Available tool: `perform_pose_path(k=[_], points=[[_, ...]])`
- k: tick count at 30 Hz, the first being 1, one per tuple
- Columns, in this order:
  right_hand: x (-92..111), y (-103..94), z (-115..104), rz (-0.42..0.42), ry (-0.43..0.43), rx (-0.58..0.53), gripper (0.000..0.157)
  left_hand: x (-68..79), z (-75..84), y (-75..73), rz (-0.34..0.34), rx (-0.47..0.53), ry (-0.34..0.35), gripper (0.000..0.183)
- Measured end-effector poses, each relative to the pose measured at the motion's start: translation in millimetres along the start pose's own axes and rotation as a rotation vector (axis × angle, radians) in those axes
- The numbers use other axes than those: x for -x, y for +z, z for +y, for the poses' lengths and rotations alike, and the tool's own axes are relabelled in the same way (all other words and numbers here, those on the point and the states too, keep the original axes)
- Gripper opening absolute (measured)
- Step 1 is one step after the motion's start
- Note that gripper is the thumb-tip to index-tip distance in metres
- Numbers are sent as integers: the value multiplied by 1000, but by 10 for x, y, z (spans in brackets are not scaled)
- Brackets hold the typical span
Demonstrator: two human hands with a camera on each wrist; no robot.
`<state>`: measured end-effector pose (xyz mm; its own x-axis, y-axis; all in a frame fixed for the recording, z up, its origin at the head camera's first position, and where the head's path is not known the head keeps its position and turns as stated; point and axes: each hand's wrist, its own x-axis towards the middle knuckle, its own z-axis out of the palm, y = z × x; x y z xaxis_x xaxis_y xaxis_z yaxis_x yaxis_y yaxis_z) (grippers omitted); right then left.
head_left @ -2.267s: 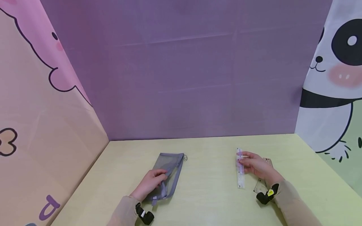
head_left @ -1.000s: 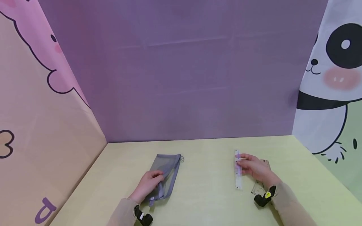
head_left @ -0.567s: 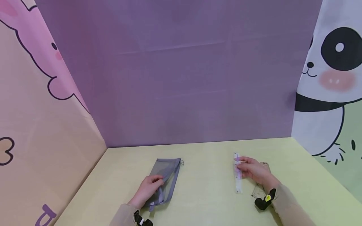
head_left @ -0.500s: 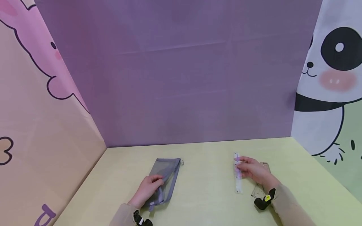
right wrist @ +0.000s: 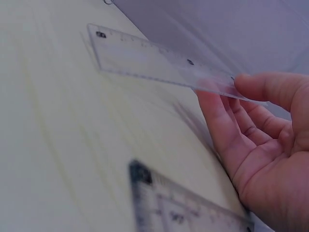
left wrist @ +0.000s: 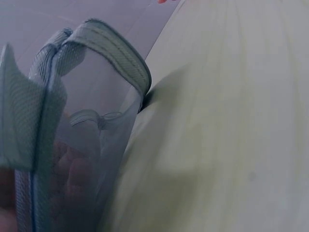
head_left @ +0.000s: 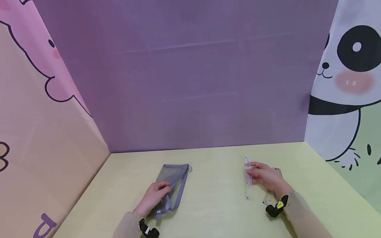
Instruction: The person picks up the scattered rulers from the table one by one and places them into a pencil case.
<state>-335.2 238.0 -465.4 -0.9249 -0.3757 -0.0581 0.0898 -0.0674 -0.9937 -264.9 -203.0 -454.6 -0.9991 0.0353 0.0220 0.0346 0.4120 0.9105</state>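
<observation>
My left hand (head_left: 153,196) pinches the side of a grey-blue mesh zipper pouch (head_left: 179,194), tilted up from the table. In the left wrist view the pouch (left wrist: 113,48) gapes along its zipper edge, and fingers (left wrist: 77,176) show through the mesh. Off to the right, my right hand (head_left: 267,177) holds a clear plastic ruler (head_left: 249,191) between thumb and fingers. The right wrist view has the ruler (right wrist: 140,58) raised above the table, its near end at the thumb. Beneath my right wrist lies a second clear, marked drawing tool (head_left: 269,198), partly hidden by the arm.
The pale yellow table (head_left: 214,198) runs back to a purple backdrop (head_left: 190,82). Printed cloth walls close in the sides, a panda (head_left: 334,132) on the right. A small ring (head_left: 190,169) hangs at the pouch's far corner.
The head view has shifted slightly. Both hands keep their holds, with the pouch and the ruler in nearly the same places on the table.
</observation>
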Motion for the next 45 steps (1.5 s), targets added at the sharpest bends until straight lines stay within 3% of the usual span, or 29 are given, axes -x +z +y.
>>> perform_pose_path(k=[12,18,27,45], points=[[-65,83,-19,-62,14,-36,28,39,-14,-24,10,25,-8,30],[-128,158,-6,-69,-1,-14,32,27,-17,-16,-2,19,-8,31],[-173,289,-49,-39,36,1,22,16,17,-5,-28,18,13,32],[-260,535,-141,-4,69,122,23,55,22,-44,-27,0,15,30]])
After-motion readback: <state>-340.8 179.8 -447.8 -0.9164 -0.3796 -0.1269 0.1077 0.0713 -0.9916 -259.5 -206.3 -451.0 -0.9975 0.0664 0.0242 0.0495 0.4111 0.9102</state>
